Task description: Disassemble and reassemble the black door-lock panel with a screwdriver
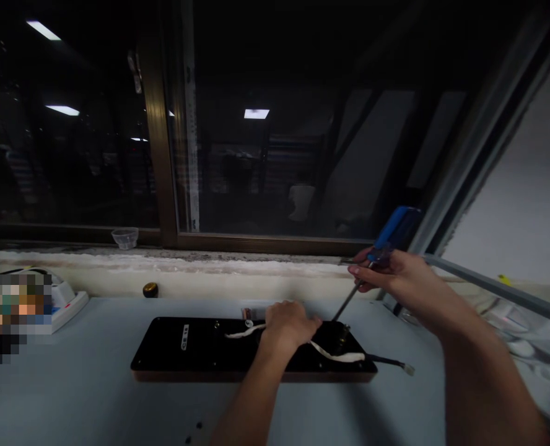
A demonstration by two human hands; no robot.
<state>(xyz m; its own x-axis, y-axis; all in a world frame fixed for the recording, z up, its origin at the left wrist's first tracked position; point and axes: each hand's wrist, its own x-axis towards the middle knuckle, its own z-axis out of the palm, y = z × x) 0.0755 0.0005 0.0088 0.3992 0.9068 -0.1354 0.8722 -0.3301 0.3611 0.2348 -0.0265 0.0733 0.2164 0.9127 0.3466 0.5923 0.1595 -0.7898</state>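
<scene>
Beneath left hand (285, 327), grip unclear, lies a black panel (163, 350); right hand (398, 272) clasps screwdriver (396, 228).

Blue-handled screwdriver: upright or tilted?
Tilted: the blue-handled screwdriver slants, its handle up at the right hand, its shaft running down toward the long black panel.

Middle of the black panel (177, 356) hidden beneath the left grip (287, 325).
White sleeving (344, 357) disappears there too; the screwdriver (396, 228) has its tip lost against black. Toward nine o'clock, a pixelated patch (12, 303) is edge-cropped; toward four, clutter (528, 347) blurs.
</scene>
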